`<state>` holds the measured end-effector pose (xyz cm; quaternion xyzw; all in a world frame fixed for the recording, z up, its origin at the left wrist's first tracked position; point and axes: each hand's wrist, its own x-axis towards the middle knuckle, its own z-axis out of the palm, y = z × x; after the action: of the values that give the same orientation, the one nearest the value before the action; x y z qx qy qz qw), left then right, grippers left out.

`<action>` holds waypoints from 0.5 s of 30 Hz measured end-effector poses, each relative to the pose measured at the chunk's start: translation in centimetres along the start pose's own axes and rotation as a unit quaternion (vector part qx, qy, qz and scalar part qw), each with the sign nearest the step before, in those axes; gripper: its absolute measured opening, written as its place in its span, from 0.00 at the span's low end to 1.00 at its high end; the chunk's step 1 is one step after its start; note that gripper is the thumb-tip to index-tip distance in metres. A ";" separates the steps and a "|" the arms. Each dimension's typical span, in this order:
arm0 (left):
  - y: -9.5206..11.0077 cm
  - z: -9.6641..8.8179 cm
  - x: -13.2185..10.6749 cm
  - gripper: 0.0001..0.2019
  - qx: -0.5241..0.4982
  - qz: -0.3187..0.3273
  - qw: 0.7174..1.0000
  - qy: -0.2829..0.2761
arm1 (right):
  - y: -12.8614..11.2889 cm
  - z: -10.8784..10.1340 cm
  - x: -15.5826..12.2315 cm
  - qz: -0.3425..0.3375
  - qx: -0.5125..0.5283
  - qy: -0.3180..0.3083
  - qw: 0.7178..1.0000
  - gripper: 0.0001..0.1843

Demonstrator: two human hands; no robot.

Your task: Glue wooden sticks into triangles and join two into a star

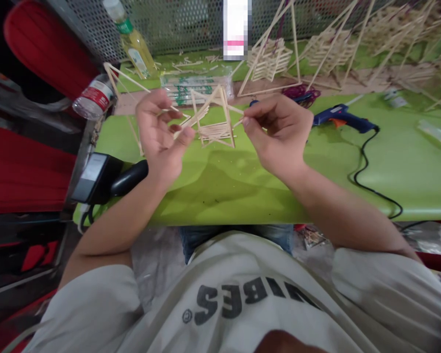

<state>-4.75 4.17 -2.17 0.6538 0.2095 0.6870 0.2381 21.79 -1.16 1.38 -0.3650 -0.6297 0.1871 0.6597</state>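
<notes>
A small frame of thin wooden sticks [215, 120], shaped like a little pyramid with stacked slats at its base, hangs above the green table [235, 186]. My left hand [159, 135] pinches its left side, thumb and fingers closed on the sticks. From the right, my right hand [277, 130] holds it too, fingertips pinched on a stick end at the frame's right edge. Both forearms reach in from the lower corners.
A blue glue gun [340, 117] with a black cord [363, 171] lies right of my hands. Several finished stick frames [272, 59] stand at the back. Two plastic bottles [134, 41] [93, 98] sit at the back left, and a black device [106, 179] lies at the table's left edge.
</notes>
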 end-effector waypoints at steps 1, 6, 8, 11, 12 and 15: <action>0.6 -0.1 0.2 0.25 0.009 -0.006 0.999 0.035 | 0.2 -0.1 0.1 0.000 -0.004 0.002 1.000 0.17; 2.5 -0.6 1.0 0.12 0.030 -0.028 0.996 0.084 | 0.8 -0.3 0.4 0.006 -0.009 -0.008 1.000 0.15; 2.4 -0.7 1.0 0.11 0.035 -0.046 0.995 0.075 | 1.0 -0.4 0.5 0.012 -0.003 -0.015 1.000 0.16; 1.9 -0.8 0.9 0.10 0.036 -0.064 0.995 0.073 | 1.2 -0.5 0.7 0.022 0.017 -0.025 0.999 0.17; 1.8 -0.7 0.9 0.11 0.032 -0.071 0.994 0.073 | 1.2 -0.5 0.7 0.028 0.024 -0.027 0.999 0.17; 1.6 -0.8 0.8 0.20 0.023 -0.097 0.991 0.088 | 1.4 -0.5 1.0 0.045 0.054 -0.028 0.997 0.17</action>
<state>-5.62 3.38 -0.55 0.5725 0.3075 0.7109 0.2689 22.71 0.33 1.08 -0.3513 -0.6199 0.2601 0.6516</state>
